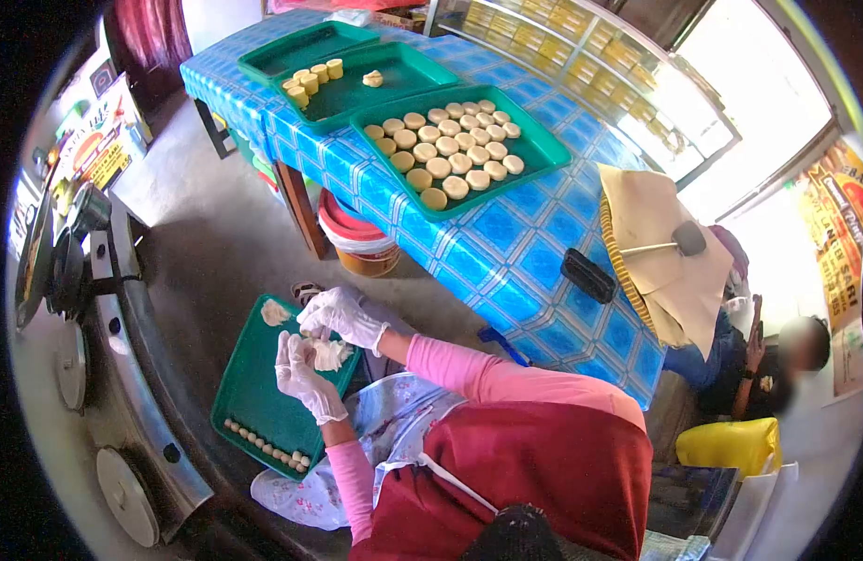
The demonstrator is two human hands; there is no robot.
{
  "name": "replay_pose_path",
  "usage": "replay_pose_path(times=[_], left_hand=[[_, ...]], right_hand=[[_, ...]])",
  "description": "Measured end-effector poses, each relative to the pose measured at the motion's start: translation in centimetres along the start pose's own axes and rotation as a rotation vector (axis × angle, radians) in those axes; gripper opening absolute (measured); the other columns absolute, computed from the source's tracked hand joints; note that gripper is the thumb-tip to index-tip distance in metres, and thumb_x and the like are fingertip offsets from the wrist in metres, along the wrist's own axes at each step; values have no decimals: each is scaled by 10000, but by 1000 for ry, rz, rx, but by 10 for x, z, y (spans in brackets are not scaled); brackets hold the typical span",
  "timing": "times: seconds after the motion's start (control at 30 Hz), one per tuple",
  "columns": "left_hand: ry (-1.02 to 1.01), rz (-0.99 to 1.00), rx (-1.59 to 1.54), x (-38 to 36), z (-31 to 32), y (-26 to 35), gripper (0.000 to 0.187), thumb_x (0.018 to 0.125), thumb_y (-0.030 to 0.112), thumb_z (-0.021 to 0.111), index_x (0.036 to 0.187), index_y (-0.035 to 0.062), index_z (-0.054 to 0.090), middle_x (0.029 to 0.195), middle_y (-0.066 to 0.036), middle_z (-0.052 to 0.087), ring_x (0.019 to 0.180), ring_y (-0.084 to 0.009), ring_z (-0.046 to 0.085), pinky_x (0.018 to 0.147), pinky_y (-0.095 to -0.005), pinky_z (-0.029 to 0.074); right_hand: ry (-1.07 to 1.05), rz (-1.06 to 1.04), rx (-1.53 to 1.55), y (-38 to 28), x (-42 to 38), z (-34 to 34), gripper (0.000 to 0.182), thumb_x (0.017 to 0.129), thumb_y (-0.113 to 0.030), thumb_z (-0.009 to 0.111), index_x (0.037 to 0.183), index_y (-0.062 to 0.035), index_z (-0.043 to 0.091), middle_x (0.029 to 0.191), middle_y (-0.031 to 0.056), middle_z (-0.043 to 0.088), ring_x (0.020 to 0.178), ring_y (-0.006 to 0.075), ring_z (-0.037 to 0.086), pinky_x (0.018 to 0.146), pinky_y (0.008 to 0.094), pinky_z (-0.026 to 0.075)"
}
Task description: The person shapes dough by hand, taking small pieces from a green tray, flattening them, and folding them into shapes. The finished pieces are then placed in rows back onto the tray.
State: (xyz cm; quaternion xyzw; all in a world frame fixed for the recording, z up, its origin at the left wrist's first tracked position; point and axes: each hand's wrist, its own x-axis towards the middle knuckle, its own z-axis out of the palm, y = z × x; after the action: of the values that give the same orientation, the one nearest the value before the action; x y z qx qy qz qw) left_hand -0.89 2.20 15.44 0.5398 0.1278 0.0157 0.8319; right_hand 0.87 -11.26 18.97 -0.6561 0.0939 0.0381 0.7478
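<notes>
My left hand, in a thin white glove, is raised over a green tray with its fingers curled. Close above it, my right hand, also gloved, has its fingers pinched together. The fingertips of both hands nearly meet; what is between them is too small to make out. A ragged white lump of dough shows right beside my left fingers. Another pale lump lies in the tray's far corner. Several small white balls form a row along the tray's near edge.
A table with a blue checked cloth carries a green tray of round pale pastries, another with yellow pieces, and a black phone-like object. A stove stands left. Another person sits at right.
</notes>
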Motion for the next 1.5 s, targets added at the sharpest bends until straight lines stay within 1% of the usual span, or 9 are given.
replay_pose_path(times=[0.37,0.5,0.53,0.6,0.77,0.87,1.13,1.2,1.5], left_hand=[[-373,-414,-217,17,-7,-4,234,887,26,579,1101,-49,633,1077,-108,661,943,-189,650,806,-294,542],[-531,578,922,10,-12,-7,303,855,-57,600,1156,-24,622,1096,-89,660,971,-154,641,847,-261,504],[-514,357,597,20,-15,-19,297,854,-63,597,1147,-27,624,1086,-88,663,967,-152,641,845,-258,505],[-436,-74,-62,34,-18,-46,283,853,-74,592,1130,-32,627,1068,-85,669,959,-149,641,842,-254,505],[-474,536,822,23,-29,-23,220,916,15,568,1130,-32,560,1050,-72,660,900,-150,620,807,-260,480],[-247,-372,-579,15,-16,-10,303,892,2,582,1192,-16,538,1097,-113,621,1057,-188,597,927,-288,481],[-328,-349,-650,5,-2,14,322,921,60,558,1185,-117,510,1118,-144,597,1053,-219,589,1006,-333,467],[-331,-334,-618,10,-10,11,338,887,31,581,1202,-82,535,1125,-118,615,1044,-198,604,995,-311,460],[-253,-125,-192,14,-36,6,287,839,-61,568,1116,-19,627,1089,-55,651,982,-138,612,853,-258,492]], right_hand=[[-93,-153,-322,25,-4,-18,228,668,-177,720,838,-25,713,770,72,699,697,164,650,645,306,509],[-105,-644,-719,14,2,-28,208,745,-156,675,886,-4,688,798,58,677,742,155,643,666,275,499],[-113,-914,-936,6,10,-35,185,775,-114,653,907,13,676,825,54,667,755,150,633,668,263,492],[272,-847,-405,-34,37,-55,117,821,-99,612,882,-3,640,825,34,646,750,161,617,676,281,485],[867,-1140,229,-266,-18,-141,251,876,-125,613,1054,-30,463,630,33,557,516,126,502,478,268,410],[917,-1213,502,-312,-17,-174,464,792,-87,696,1202,2,498,691,49,596,570,127,533,525,257,435],[-298,-1264,-1203,-109,7,-52,144,772,-154,679,863,-44,695,882,115,679,841,247,651,748,340,510],[-278,-608,-879,-54,5,-14,212,753,-195,697,907,-49,712,880,125,676,848,275,649,753,342,504],[-441,-324,-588,-31,6,22,238,757,-227,716,935,-70,727,844,94,690,805,209,653,750,313,479]])
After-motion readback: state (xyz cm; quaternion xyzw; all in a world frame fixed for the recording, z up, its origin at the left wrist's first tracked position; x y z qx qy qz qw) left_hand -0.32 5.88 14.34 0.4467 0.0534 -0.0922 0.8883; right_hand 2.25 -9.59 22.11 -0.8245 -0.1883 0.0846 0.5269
